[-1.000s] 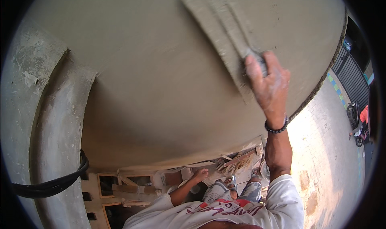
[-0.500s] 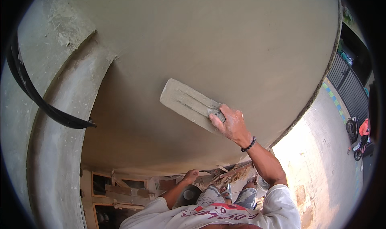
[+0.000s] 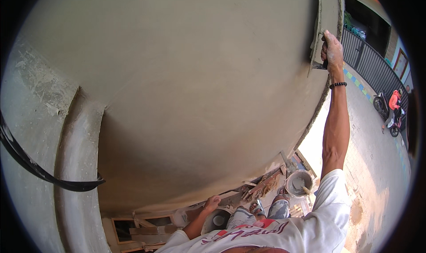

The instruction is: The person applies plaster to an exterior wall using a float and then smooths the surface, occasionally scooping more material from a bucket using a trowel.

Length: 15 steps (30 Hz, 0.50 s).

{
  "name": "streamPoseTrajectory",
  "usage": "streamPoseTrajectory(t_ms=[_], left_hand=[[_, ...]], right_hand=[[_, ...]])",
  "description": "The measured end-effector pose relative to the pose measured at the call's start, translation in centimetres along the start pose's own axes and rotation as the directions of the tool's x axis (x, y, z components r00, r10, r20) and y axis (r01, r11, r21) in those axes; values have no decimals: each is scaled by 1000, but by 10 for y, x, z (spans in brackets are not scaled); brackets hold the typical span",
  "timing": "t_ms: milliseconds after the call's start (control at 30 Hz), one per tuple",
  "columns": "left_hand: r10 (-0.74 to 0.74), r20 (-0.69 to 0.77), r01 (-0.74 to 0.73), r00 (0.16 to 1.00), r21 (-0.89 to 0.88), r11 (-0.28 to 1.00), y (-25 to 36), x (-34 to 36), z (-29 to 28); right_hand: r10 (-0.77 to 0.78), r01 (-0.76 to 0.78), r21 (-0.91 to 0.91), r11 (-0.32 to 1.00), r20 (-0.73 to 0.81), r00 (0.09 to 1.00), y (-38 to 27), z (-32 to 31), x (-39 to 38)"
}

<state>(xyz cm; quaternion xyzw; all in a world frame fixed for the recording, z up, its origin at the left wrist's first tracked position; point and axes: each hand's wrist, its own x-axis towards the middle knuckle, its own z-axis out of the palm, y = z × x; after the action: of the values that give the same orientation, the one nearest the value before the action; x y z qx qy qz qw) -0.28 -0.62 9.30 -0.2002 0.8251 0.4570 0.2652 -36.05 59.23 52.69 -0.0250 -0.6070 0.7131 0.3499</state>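
Note:
My right hand [image 3: 333, 51] is closed on a grey plastering float [image 3: 324, 9], which lies lengthwise along the right edge of the curved grey plastered wall [image 3: 199, 80]. Low in the view, my left hand [image 3: 211, 203] has curled fingers near the base of the wall; whether it holds anything is too small to tell. A bucket [image 3: 208, 224] with a dark inside is just below it. Another bucket [image 3: 300, 180], with grey mix and a tool handle in it, stands by my feet.
A pillar [image 3: 75, 173] carries a looped black cable [image 3: 53, 177] on the left. Scrap wood [image 3: 262, 185] lies along the wall's foot. Outside at right, a person in orange [image 3: 394, 101] is on a scooter [image 3: 390, 120] beside a dark metal gate [image 3: 368, 57] on the paved street.
My right hand and float have moved from mid-wall up and right to the wall's edge, and the float has turned upright in the view. The person on the scooter shows more fully.

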Motion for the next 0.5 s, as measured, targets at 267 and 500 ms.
streamPoseTrajectory(t_ms=[267, 500], left_hand=[[-45, 22, 44, 999, 68, 997, 1, -9, -9], [-27, -19, 28, 999, 40, 999, 45, 11, -11]], right_hand=[[-257, 321, -423, 847, 203, 945, 5, 140, -208], [-176, 230, -183, 956, 270, 947, 26, 195, -312]])
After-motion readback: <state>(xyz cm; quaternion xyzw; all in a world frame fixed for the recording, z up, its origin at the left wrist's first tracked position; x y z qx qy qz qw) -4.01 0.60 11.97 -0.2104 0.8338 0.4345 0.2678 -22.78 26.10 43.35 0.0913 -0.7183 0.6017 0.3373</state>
